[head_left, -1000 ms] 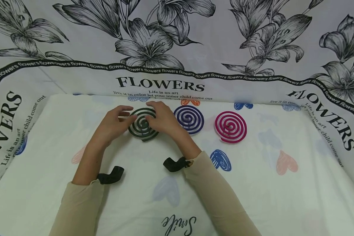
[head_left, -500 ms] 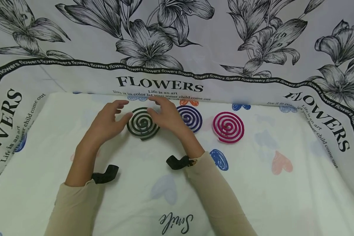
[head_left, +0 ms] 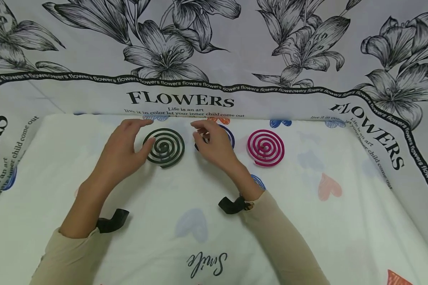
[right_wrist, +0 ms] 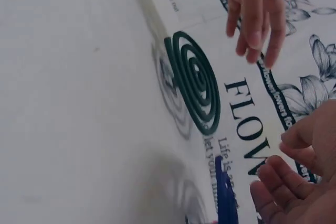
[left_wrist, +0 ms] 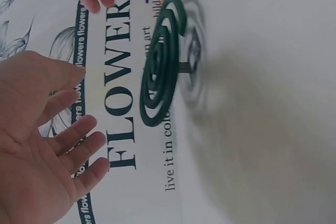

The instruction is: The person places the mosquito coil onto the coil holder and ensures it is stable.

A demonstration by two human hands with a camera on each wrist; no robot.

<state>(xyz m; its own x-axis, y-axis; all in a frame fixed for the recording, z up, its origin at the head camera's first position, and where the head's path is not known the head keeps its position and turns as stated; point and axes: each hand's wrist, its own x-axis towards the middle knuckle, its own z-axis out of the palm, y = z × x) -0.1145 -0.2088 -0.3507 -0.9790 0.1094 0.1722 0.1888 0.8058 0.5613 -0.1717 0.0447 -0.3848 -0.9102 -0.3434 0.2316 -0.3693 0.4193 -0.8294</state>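
Observation:
A dark green spiral mosquito coil (head_left: pixel 163 147) stands raised on a small stand, seen nearly edge-on in the left wrist view. My left hand (head_left: pixel 119 152) hovers at its left, fingers spread; the thumb overlaps the coil's edge in the head view, but the left wrist view shows a gap between them. Over the blue coil (head_left: pixel 231 136) hangs my right hand (head_left: pixel 217 146), loosely bent and hiding much of that coil. The right wrist view shows its fingers (right_wrist: pixel 283 182) holding nothing, apart from the blue coil (right_wrist: pixel 227 198). A magenta coil (head_left: pixel 265 147) stands farther right.
The coils stand in a row near the far edge of a white cloth (head_left: pixel 157 221) printed with hearts and lettering. Behind it lies a flower-printed cloth (head_left: pixel 242 59). Each wrist wears a black camera mount (head_left: pixel 113 221).
My right hand has moved right, from the green coil to over the blue one. My left hand has drawn slightly back from the green coil. The whole head view has shifted a little.

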